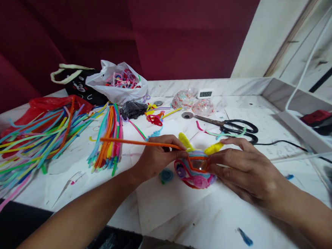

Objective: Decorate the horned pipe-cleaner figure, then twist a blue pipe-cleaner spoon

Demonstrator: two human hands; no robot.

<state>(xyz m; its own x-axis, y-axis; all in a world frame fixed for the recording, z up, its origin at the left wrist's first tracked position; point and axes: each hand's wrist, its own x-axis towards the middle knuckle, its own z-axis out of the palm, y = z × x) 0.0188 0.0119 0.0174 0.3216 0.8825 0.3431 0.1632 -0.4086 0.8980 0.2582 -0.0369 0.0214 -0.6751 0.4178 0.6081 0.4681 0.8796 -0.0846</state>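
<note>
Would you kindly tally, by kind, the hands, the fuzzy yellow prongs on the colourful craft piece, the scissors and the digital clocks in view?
Hands: 2, left hand and right hand
Yellow prongs: 2, left prong and right prong
Scissors: 1 pair
Digital clock: 1
Total: 6

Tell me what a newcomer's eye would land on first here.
Probably the colourful craft piece with two yellow ear-like tips, between the left hand and the right hand near the middle of the view. Next, the orange stem jutting leftward from the left hand, then the heap of many-coloured fuzzy stems on the left side of the table. Behind, a dark red backdrop fills much of the upper view.
</note>
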